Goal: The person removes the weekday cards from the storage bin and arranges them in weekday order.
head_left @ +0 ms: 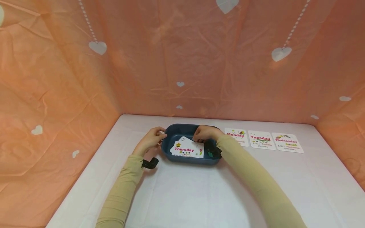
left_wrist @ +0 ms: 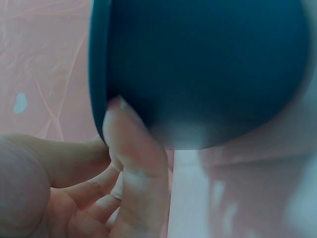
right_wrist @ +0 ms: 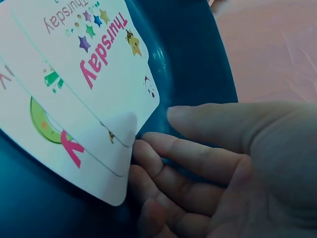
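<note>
A dark blue oval plastic basin [head_left: 191,161] sits on the white-covered table. My left hand [head_left: 151,139] pinches its left rim between thumb and a finger, as the left wrist view shows close up. Inside lie several white cards, overlapping in a fan; a Thursday card [head_left: 183,147] is on top. My right hand [head_left: 206,133] reaches into the basin at the right side of these cards. In the right wrist view its bent fingers [right_wrist: 163,168] are right at the card corners, and the thumb [right_wrist: 203,121] stands apart from them.
To the right of the basin, a Monday card [head_left: 236,136], a Tuesday card [head_left: 261,139] and a Wednesday card [head_left: 287,142] lie face up in a row. My right forearm passes in front of the Monday card. An orange curtain [head_left: 182,63] with hearts hangs behind the table.
</note>
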`<state>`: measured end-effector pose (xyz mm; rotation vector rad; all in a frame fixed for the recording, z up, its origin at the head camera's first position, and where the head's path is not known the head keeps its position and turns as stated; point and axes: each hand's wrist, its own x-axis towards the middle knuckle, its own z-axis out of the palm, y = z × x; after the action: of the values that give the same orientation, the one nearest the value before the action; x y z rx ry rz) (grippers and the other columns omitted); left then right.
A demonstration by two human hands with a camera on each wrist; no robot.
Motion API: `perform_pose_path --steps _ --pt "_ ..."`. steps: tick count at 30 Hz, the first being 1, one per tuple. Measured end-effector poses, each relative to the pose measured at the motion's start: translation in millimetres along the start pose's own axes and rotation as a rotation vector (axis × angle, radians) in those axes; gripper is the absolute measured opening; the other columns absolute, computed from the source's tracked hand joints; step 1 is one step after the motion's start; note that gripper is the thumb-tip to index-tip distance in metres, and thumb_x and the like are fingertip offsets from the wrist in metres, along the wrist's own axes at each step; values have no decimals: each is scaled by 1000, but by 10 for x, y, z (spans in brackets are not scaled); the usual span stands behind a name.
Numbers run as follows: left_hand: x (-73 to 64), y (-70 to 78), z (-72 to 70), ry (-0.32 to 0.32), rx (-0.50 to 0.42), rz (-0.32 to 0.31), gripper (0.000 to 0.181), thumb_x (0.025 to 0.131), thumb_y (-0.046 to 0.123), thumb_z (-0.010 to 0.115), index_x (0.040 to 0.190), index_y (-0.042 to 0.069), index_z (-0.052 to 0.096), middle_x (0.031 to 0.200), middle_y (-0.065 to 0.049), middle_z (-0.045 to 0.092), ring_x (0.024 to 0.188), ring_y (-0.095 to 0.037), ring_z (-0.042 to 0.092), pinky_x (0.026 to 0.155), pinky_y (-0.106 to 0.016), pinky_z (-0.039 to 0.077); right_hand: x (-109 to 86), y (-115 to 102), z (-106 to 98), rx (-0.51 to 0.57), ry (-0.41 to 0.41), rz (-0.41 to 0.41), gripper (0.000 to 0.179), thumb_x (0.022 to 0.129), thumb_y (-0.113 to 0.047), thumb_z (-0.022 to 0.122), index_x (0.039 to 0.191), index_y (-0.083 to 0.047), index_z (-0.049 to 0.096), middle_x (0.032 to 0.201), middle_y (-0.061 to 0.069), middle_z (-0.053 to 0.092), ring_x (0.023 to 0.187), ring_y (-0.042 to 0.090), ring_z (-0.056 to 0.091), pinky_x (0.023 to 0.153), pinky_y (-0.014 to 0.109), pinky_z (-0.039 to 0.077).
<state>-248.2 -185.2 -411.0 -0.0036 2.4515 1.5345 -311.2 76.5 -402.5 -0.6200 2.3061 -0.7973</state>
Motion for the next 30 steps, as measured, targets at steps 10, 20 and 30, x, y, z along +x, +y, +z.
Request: perform_pose_path --steps 10,20,30 --pt "-7 13 2 -1 -6 -2 33 98 13 55 128 0 49 89 -16 55 62 -18 50 53 -31 46 23 -10 -1 -53 62 -21 14 88 -6 62 95 0 72 83 3 62 71 13 51 63 24 43" --pt "7 -8 -10 -2 -16 -10 34 99 13 54 129 0 48 89 -13 56 63 -18 51 52 -30 46 -19 -56 -8 -48 115 -54 12 81 -6 74 91 0 69 85 4 63 77 15 53 72 27 45" --pt "36 -29 -9 2 -1 -4 31 99 13 54 128 1 49 90 -15 57 63 -17 51 52 -30 46 -87 -58 -81 -49 129 -169 18 86 -4 69 102 4 70 91 8 69 80 13 59 75 27 49"
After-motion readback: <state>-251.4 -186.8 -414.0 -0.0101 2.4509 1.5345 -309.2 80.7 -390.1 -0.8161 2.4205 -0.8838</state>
